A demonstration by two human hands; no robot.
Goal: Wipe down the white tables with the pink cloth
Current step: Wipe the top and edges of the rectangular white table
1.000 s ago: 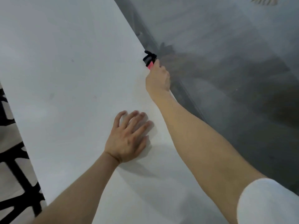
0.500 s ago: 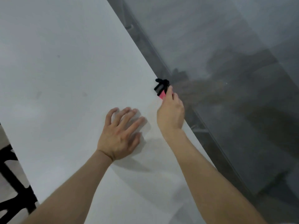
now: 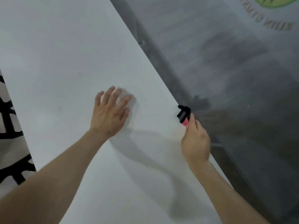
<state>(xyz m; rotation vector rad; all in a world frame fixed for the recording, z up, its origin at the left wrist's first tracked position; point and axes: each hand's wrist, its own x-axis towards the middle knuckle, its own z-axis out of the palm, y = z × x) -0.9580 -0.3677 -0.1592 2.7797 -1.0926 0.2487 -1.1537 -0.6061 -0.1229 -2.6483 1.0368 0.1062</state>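
The white table point(image 3: 64, 54) fills the left and middle of the head view, and its right edge runs diagonally. My left hand point(image 3: 110, 117) lies flat on the top with fingers spread. At that right edge my right hand point(image 3: 195, 143) grips the pink cloth point(image 3: 186, 123). Only a small pink bit shows above the fingers, with a black strap-like piece point(image 3: 182, 114) sticking out past it. The rest of the cloth is hidden inside the hand.
Beyond the table's right edge lies a glossy grey floor point(image 3: 242, 78) with a green logo point(image 3: 275, 2) at the top right. A black-and-white patterned surface point(image 3: 9, 126) shows past the table's left edge.
My right hand has slid along the table's right edge toward me, with the pink cloth still in it. My left hand has stayed flat on the top.
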